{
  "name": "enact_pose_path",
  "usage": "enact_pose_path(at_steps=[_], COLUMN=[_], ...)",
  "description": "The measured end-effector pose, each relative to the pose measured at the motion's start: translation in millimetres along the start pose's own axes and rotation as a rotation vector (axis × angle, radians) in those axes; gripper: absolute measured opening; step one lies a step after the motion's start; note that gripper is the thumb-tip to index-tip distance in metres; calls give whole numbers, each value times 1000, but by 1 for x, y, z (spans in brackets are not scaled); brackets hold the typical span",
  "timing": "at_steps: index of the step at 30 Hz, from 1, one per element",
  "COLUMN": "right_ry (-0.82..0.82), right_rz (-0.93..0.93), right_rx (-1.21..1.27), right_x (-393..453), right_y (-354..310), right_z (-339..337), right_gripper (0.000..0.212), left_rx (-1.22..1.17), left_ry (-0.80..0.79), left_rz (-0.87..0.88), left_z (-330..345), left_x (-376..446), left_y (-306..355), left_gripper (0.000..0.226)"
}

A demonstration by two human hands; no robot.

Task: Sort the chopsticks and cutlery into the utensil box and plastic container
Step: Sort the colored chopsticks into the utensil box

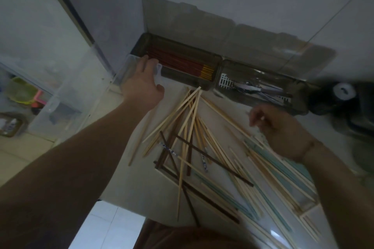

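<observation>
Mostly the work left is the loose chopsticks (pixel 194 143): pale bamboo ones, a few dark brown ones, some blue-green ones and a couple with blue-and-white patterned ends, lying crossed over each other on the white table (pixel 222 111). They look light, stiff and thin, and probably smooth enough to roll or slip, so I would gather several parallel and pinch the bundle near its middle rather than lift single sticks by a tip.

At the far edge, against the wall, stands the utensil box (pixel 214 79), lids open; its left compartment holds red chopsticks with yellow ends (pixel 182 62), its right one holds metal cutlery (pixel 261 91), blurred.

Left hand (pixel 141 85) reaches to the box's left end, fingers fairly straight, touching a small clear plastic piece (pixel 158 75) that I cannot identify. Right hand (pixel 273 121) hovers over the pile with fingers curled; whether it pinches a stick I cannot tell. A clear plastic container (pixel 66 95) sits off the table's left side.
</observation>
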State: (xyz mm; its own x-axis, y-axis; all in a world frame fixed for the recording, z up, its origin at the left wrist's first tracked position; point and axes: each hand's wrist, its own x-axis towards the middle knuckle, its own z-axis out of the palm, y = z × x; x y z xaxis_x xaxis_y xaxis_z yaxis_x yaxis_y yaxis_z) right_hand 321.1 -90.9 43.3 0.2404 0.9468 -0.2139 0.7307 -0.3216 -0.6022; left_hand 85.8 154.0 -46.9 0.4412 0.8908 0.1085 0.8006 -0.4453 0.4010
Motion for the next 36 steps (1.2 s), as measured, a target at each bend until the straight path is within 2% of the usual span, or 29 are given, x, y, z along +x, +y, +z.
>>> enact_pose_path(at_steps=[4, 7, 11, 15, 18, 20, 22, 26, 29, 31, 36], right_ry=[155, 194, 143, -59, -126, -150, -131, 184, 348, 321, 123], right_rz=[-59, -74, -166, -195, -129, -175, -224, -224, -194, -224, -260], right_rx=[128, -33, -280, -451, -514, -577, -522, -141, -114, -183, -235], right_x=[70, 120, 168, 204, 218, 218, 213, 175, 112, 66, -38], right_y=[-14, -27, -41, -38, -30, -26, -23, -13, -5, 7, 21], right_z=[6, 12, 22, 36, 45, 48, 48, 49, 60, 78, 120], right_gripper=[41, 44, 58, 61, 58, 51, 45, 34, 23, 16, 14], left_rx=[-3, 16, 43, 38, 37, 38, 45, 13, -9, -21, -13], left_ry=[13, 32, 47, 53, 50, 37, 36, 4, -2, -6, -22], left_rz=[-9, -20, -21, -29, -25, -30, -29, -29, -28, -25, -36], left_z=[-1, 1, 2, 3, 4, 3, 3, 2, 1, 2, 0], left_x=[0, -1, -2, -2, -2, -1, -2, -3, -3, -3, -3], left_y=[2, 1, 1, 1, 1, 1, 1, 2, 2, 2, 3], left_gripper=[71, 73, 72, 72, 73, 72, 73, 71, 71, 70, 68])
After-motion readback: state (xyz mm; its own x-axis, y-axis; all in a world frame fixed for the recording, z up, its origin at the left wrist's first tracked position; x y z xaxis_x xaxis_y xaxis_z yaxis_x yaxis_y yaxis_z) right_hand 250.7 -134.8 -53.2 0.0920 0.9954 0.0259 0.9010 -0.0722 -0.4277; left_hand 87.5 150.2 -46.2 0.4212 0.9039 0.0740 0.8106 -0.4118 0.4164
